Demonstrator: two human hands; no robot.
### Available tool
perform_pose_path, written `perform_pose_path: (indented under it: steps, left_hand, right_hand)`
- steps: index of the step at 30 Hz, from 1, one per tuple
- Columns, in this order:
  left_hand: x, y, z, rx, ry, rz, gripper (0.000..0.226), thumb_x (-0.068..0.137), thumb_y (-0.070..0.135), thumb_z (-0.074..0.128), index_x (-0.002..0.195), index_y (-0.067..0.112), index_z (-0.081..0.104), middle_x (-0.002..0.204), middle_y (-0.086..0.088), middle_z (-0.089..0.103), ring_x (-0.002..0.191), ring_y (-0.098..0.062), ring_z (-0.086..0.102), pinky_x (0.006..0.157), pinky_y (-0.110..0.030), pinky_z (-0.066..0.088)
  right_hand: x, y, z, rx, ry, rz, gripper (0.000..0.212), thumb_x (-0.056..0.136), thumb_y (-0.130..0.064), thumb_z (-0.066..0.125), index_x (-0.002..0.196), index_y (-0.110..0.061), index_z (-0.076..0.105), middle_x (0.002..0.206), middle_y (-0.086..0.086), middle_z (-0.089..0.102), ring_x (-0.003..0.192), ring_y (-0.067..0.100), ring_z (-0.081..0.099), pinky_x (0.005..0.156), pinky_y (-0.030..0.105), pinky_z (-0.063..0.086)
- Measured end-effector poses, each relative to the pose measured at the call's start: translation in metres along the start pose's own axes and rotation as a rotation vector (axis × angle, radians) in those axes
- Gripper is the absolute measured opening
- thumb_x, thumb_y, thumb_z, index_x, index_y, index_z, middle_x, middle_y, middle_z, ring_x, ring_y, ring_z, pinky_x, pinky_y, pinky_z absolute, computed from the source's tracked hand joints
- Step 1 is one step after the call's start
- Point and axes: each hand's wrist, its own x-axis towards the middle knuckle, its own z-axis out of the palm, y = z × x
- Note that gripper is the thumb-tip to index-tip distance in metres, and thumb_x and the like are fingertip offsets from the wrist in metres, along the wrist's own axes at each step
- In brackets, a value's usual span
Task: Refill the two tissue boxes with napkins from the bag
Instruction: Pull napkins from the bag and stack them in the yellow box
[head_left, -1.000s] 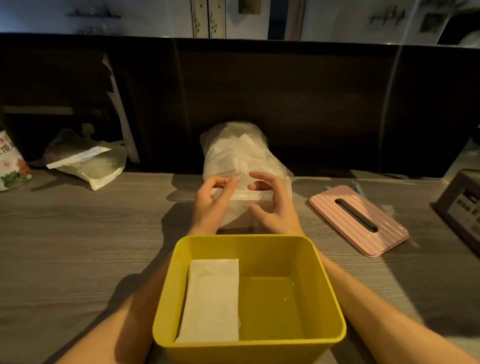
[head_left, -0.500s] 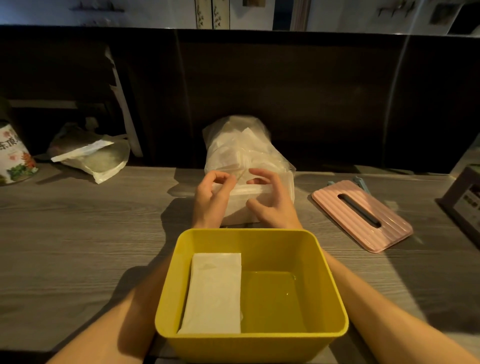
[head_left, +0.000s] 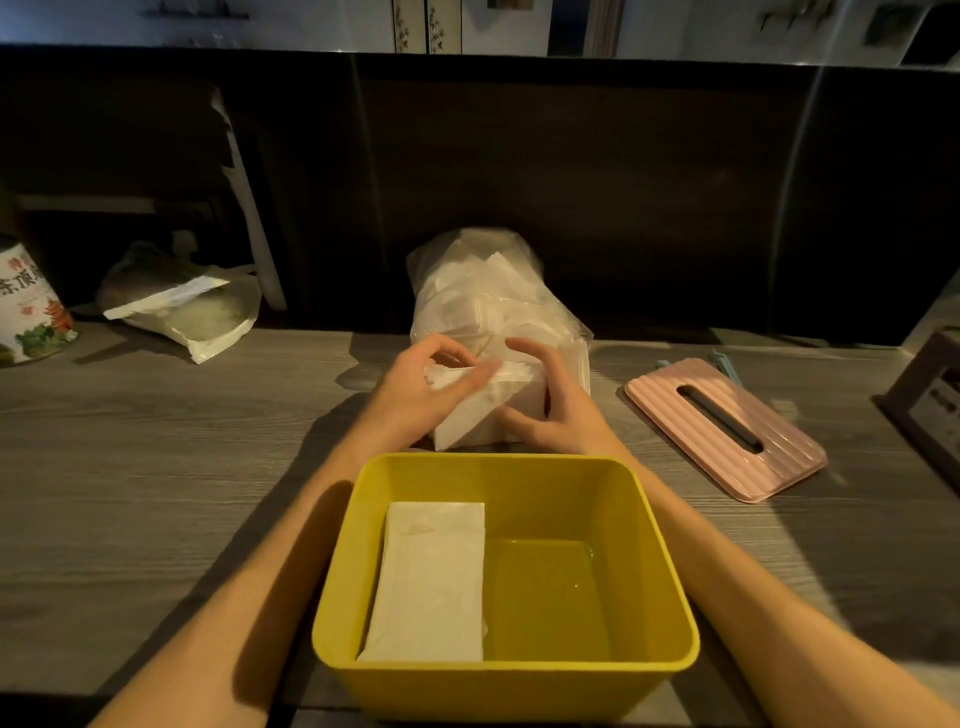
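Note:
A yellow tissue box (head_left: 660, 525) stands open at the near middle of the table, with a white napkin stack (head_left: 434, 582) filling its left half. Behind it lies a clear plastic bag (head_left: 478, 291) stuffed with white napkins. At the bag's mouth, a wad of napkins (head_left: 498, 410) sticks out toward me. My left hand (head_left: 415, 384) pinches the top of that wad with curled fingers. My right hand (head_left: 550, 410) cups its right side, thumb under and fingers curved over.
A pink ribbed lid (head_left: 727, 426) with a dark slot lies flat to the right. A dark box (head_left: 930, 400) sits at the right edge. At the back left are another plastic bag (head_left: 192, 306) and a printed tin (head_left: 26, 306). A dark wall panel runs behind the table.
The napkin wad has come further out of the bag and tilted toward me. My left hand shifted right over its top; my right hand opened wider around its side.

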Motion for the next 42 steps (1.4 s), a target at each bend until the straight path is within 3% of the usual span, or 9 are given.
perform_pose_path:
  steps: [6, 12, 16, 19, 23, 30, 33, 37, 42]
  left_hand:
    - [-0.004, 0.001, -0.015, 0.148, -0.125, 0.058, 0.032, 0.074, 0.035, 0.087, 0.098, 0.027, 0.068, 0.100, 0.009, 0.070, 0.094, -0.009, 0.067, 0.081, -0.041, 0.061]
    - [-0.014, 0.016, -0.019, -0.211, -0.282, -0.158, 0.038, 0.085, 0.018, 0.078, 0.115, 0.029, 0.057, 0.109, 0.003, 0.070, 0.097, -0.010, 0.069, 0.077, -0.029, 0.060]
    - [-0.022, 0.020, -0.017, -0.617, -0.226, -0.377, 0.029, 0.090, 0.010, 0.068, 0.112, 0.024, 0.055, 0.102, -0.011, 0.072, 0.095, -0.026, 0.070, 0.075, -0.039, 0.058]
    - [-0.022, 0.019, -0.017, -0.794, -0.185, -0.439, 0.049, 0.088, 0.014, 0.071, 0.132, 0.018, 0.051, 0.107, -0.018, 0.075, 0.095, -0.032, 0.074, 0.071, -0.043, 0.061]
    - [-0.019, 0.026, -0.022, -1.154, -0.050, -0.393, 0.033, 0.096, 0.014, 0.057, 0.128, 0.007, 0.057, 0.101, -0.018, 0.073, 0.087, -0.030, 0.075, 0.078, -0.043, 0.061]
    - [-0.024, 0.033, -0.021, -1.150, 0.106, -0.305, 0.036, 0.104, 0.002, 0.042, 0.139, -0.004, 0.049, 0.092, -0.011, 0.070, 0.066, -0.001, 0.072, 0.055, -0.017, 0.056]
    - [-0.024, 0.033, -0.021, -1.186, 0.121, -0.420, 0.037, 0.101, 0.023, 0.052, 0.133, 0.005, 0.057, 0.103, -0.020, 0.075, 0.087, -0.028, 0.076, 0.065, -0.036, 0.063]
    - [-0.023, 0.031, -0.016, -1.146, 0.142, -0.426, 0.022, 0.102, 0.024, 0.049, 0.112, 0.011, 0.063, 0.080, -0.013, 0.076, 0.076, -0.025, 0.072, 0.060, -0.031, 0.061]
    - [-0.020, 0.027, -0.016, -1.224, 0.186, -0.476, 0.027, 0.099, 0.023, 0.054, 0.119, 0.006, 0.061, 0.096, -0.020, 0.073, 0.091, -0.032, 0.071, 0.071, -0.037, 0.061]
  right_hand:
    - [0.001, -0.003, -0.022, 0.013, 0.040, 0.011, 0.043, 0.093, -0.022, 0.073, 0.134, -0.027, 0.059, 0.131, 0.000, 0.063, 0.121, 0.016, 0.061, 0.087, 0.023, 0.059]
    - [0.027, -0.044, -0.023, 0.012, 0.015, -0.175, 0.033, 0.094, -0.022, 0.073, 0.127, -0.026, 0.066, 0.124, -0.011, 0.067, 0.115, 0.005, 0.063, 0.097, 0.030, 0.057]
    - [0.039, -0.059, -0.015, 0.060, -0.052, -0.237, 0.032, 0.094, -0.020, 0.073, 0.125, -0.019, 0.066, 0.123, -0.011, 0.069, 0.114, 0.006, 0.066, 0.091, 0.031, 0.059]
    - [0.041, -0.047, 0.003, 0.031, 0.165, -0.240, 0.026, 0.097, -0.022, 0.070, 0.123, -0.020, 0.066, 0.120, -0.011, 0.070, 0.108, 0.001, 0.066, 0.085, 0.022, 0.058]
    - [0.030, -0.036, 0.005, -0.005, 0.261, -0.299, 0.019, 0.097, -0.024, 0.069, 0.115, -0.020, 0.066, 0.114, -0.010, 0.069, 0.103, 0.007, 0.066, 0.080, 0.018, 0.053]
    - [0.018, -0.035, 0.006, -0.387, 0.057, -0.639, 0.030, 0.082, -0.036, 0.083, 0.106, -0.021, 0.071, 0.113, -0.006, 0.056, 0.104, -0.003, 0.054, 0.084, 0.009, 0.043]
    - [0.020, -0.031, 0.008, -0.507, 0.085, -0.702, 0.021, 0.084, -0.032, 0.077, 0.100, -0.019, 0.073, 0.113, 0.000, 0.056, 0.115, -0.022, 0.041, 0.088, 0.003, 0.040]
    - [0.019, -0.030, 0.010, -0.509, 0.163, -0.680, 0.015, 0.086, -0.028, 0.073, 0.098, -0.018, 0.074, 0.108, 0.001, 0.058, 0.091, -0.007, 0.046, 0.080, 0.003, 0.041]
    - [0.018, -0.034, 0.011, -0.501, 0.134, -0.673, 0.010, 0.086, -0.027, 0.076, 0.092, -0.019, 0.073, 0.109, -0.002, 0.058, 0.091, -0.001, 0.048, 0.078, 0.006, 0.043]
